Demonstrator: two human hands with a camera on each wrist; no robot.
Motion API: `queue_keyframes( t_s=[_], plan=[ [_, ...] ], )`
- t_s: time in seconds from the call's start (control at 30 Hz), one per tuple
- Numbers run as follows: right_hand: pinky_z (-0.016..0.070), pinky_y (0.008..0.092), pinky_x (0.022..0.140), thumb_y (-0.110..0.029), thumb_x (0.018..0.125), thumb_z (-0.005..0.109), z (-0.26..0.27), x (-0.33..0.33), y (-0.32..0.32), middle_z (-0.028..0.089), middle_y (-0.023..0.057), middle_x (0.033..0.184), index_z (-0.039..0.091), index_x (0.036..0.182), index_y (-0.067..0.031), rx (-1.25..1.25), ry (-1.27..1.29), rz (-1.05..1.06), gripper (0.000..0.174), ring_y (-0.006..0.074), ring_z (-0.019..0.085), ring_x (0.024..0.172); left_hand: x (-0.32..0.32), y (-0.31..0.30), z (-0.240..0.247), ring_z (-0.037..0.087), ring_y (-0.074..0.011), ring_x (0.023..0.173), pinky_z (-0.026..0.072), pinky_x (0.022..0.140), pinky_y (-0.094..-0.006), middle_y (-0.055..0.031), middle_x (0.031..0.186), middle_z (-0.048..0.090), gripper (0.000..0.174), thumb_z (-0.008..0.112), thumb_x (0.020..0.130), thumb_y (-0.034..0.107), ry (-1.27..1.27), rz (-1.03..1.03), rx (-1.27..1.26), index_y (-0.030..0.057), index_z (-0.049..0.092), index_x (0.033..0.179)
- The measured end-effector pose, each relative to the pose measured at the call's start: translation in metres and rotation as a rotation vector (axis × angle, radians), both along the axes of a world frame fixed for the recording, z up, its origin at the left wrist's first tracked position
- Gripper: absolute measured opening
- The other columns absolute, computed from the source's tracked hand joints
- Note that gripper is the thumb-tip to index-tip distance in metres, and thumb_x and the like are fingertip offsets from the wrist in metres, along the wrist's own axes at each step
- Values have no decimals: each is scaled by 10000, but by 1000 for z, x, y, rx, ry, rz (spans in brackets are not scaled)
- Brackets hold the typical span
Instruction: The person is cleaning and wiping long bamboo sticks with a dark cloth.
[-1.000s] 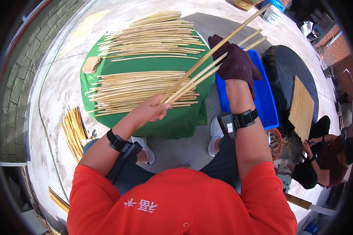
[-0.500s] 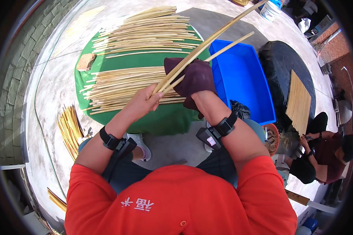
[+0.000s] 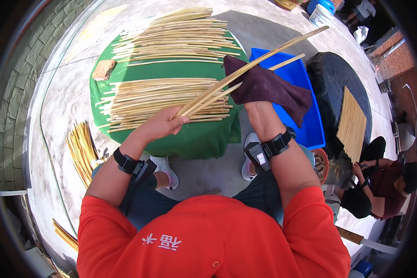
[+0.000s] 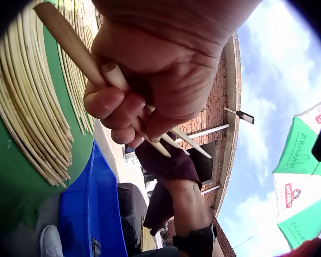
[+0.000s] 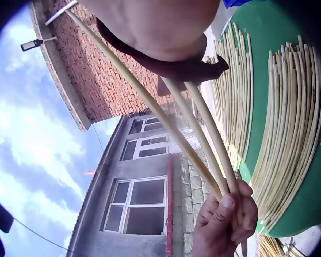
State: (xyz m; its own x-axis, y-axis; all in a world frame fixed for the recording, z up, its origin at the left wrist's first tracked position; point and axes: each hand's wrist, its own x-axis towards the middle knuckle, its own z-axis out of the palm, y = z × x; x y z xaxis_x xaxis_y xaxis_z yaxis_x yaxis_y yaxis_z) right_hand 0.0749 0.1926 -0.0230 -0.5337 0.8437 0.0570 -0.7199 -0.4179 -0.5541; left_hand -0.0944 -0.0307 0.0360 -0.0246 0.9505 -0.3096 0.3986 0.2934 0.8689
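Note:
My left hand (image 3: 161, 124) grips three long pale sticks (image 3: 287, 45) near their lower ends; the sticks slant up to the right. Farther up them is a dark maroon cloth (image 3: 275, 88), held by my right hand (image 5: 163, 32), whose fingers are hidden under it. From the right wrist, two sticks run in under the cloth and one crosses outside it. The left thumb and curled fingers close around the cut ends in the left wrist view. Below the held sticks, a row of similar sticks (image 3: 157, 102) lies on a green-covered round table (image 3: 171, 143).
A second row of sticks (image 3: 176, 41) and a brick (image 3: 104, 70) lie farther back on the table. At right stand a blue tray (image 3: 312, 129) and a black-covered round table (image 3: 319, 74) with a stick mat (image 3: 352, 123). Another person (image 3: 389, 185) sits at far right.
My right hand with the cloth came in along the sticks toward the left hand, then moved back outward. The cloth now spreads out to the right. The left hand keeps its grip, slightly lower left.

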Motion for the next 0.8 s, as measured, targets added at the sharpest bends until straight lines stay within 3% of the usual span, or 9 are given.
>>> queue_keyframes(
  t_s=[0.07, 0.13, 0.2, 0.23, 0.3, 0.37, 0.43, 0.8],
  plan=[
    [463, 322, 762, -231, 922, 424, 0, -16, -46, 540, 79, 966, 490, 1020, -74, -38, -12, -25, 196, 180, 526, 896, 14, 5, 4, 360, -52, 466, 293, 435, -210, 23, 544, 429, 190, 497, 898, 265, -179, 94, -113, 76, 508, 876],
    [469, 320, 743, -208, 913, 433, -8, -23, -52, 547, 87, 968, 492, 1032, -69, -76, 20, -66, 192, 184, 541, 887, 11, 7, 0, 351, -45, 443, 277, 409, -200, 14, 544, 435, 191, 492, 901, 261, -307, 107, -152, 71, 508, 886],
    [477, 309, 675, -161, 872, 463, -3, -20, -38, 598, 118, 923, 545, 991, -44, 698, -974, -204, 186, 207, 588, 811, 10, 6, -2, 342, -39, 420, 262, 382, -189, 4, 543, 440, 192, 486, 904, 257, -438, 114, -192, 66, 508, 897],
    [477, 309, 675, -161, 872, 463, 9, -15, -26, 598, 118, 923, 545, 991, -44, 698, -976, -207, 186, 207, 588, 811, 8, 5, -3, 315, -33, 391, 238, 353, -174, -9, 543, 451, 214, 486, 904, 263, -519, 85, -191, 51, 511, 905],
    [475, 313, 603, -135, 834, 480, 49, 5, 4, 632, 144, 831, 606, 890, -25, 1141, -1620, -420, 176, 231, 616, 735, 1, 2, -6, 289, -28, 361, 214, 324, -159, -21, 542, 461, 235, 486, 904, 270, -602, 51, -189, 36, 514, 913],
    [473, 326, 591, -138, 832, 485, 66, 26, 27, 643, 161, 799, 643, 807, -16, 1049, -1607, -651, 201, 246, 625, 724, -8, -4, -9, 274, -29, 344, 203, 307, -154, -36, 539, 469, 233, 507, 890, 255, -654, 12, -250, 22, 516, 893],
    [475, 322, 607, -145, 826, 492, 103, 46, 23, 649, 161, 809, 663, 834, -20, 1007, -1730, -753, 212, 244, 631, 743, -17, -9, -8, 278, -28, 348, 207, 310, -156, -37, 539, 472, 226, 519, 881, 247, -646, 24, -271, 21, 518, 885],
    [475, 320, 615, -171, 823, 498, 116, 81, 62, 653, 164, 815, 666, 849, -20, 737, -1658, -737, 228, 250, 636, 757, -28, -11, -5, 327, -31, 372, 205, 327, -159, -30, 540, 492, 206, 570, 843, 225, -493, 49, -260, 21, 540, 854]
  ],
)
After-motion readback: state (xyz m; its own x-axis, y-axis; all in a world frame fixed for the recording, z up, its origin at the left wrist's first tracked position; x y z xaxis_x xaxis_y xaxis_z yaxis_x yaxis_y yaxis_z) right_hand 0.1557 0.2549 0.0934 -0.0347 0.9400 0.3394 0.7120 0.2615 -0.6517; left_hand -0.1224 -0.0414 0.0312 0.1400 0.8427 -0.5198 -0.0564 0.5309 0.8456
